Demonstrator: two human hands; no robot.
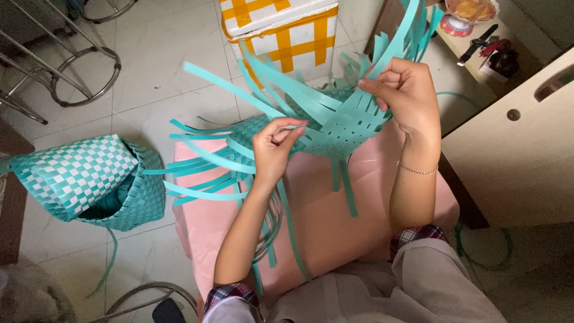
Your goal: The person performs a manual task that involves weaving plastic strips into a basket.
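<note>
A half-woven teal basket [335,122] of flat plastic strips is held above a pink stool [335,221], loose strip ends fanning out to the left and upward. My left hand [275,146] pinches one teal strip at the weave's near left side. On the right, my right hand [403,93] grips the woven wall, fingers pressing on a strip; a thin bracelet circles its wrist. Several free strips hang down over the stool.
A finished teal-and-white woven basket [89,182] lies on its side on the tiled floor at left. A white box with orange tape [281,30] stands behind. Metal stool legs [66,72] sit far left; a beige cabinet [514,137] and cluttered shelf are at right.
</note>
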